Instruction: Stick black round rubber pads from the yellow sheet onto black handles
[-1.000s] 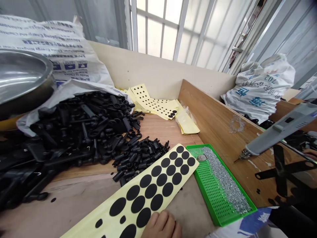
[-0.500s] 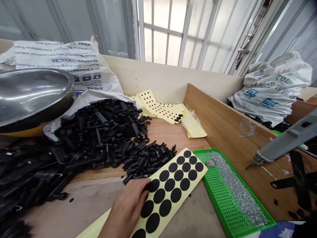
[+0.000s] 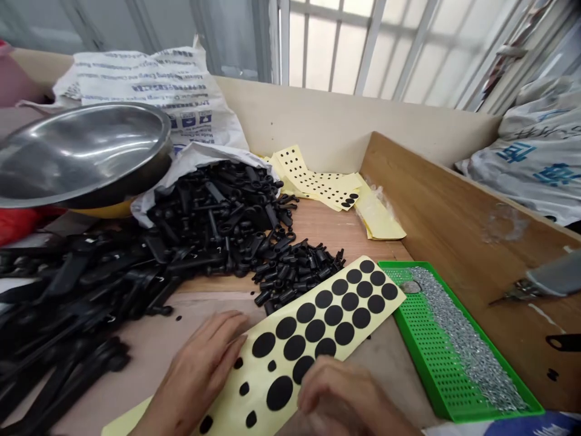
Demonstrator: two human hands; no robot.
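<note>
The sticker sheet (image 3: 313, 330) was a long strip of pale yellow backing paper; it lay flat on the worktop (image 3: 149, 345), slanting from near left to far right; its far end carried neat rows of large black discs; nearer me the discs thinned out among small black dots; my left fingers (image 3: 229, 333) and right fingers (image 3: 313, 378) rested on its near part.

I count two hands, my left hand (image 3: 200, 363) and right hand (image 3: 340, 396); one large-dotted sheet (image 3: 313, 303); one green tray (image 3: 420, 354); one steel bowl (image 3: 86, 148); two printed sacks (image 3: 172, 85); black plastic parts (image 3: 227, 224) beyond counting.
</note>
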